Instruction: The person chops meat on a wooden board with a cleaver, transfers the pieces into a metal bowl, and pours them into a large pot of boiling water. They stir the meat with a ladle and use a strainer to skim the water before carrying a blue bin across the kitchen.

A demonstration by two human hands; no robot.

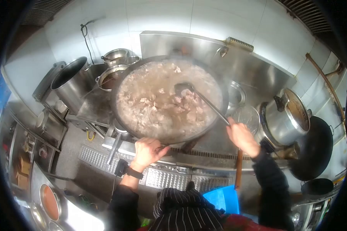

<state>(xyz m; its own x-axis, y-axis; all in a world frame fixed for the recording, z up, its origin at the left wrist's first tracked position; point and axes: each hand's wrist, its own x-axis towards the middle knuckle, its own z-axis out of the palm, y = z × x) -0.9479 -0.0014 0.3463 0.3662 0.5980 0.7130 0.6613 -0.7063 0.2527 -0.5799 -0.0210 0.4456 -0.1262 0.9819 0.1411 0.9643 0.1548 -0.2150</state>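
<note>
A very large wok [115, 92] holds pieces of meat [187, 103] in cloudy, steaming liquid. My right hand [243, 138] is closed round the handle of a long metal ladle [210, 104], whose dark bowl lies among the meat near the middle of the wok. At the wok's near edge is my left hand [148, 151], its fingers curled and the thumb pointing right. Whether it grips the rim or something on it I cannot make out.
Tall steel pots stand at the left [71, 82] and right [283, 119]. Behind the wok rises a steel splashback [162, 43]. A black wok [316, 150] leans at the far right. Below are a blue bin [223, 198] and a wooden handle [239, 169].
</note>
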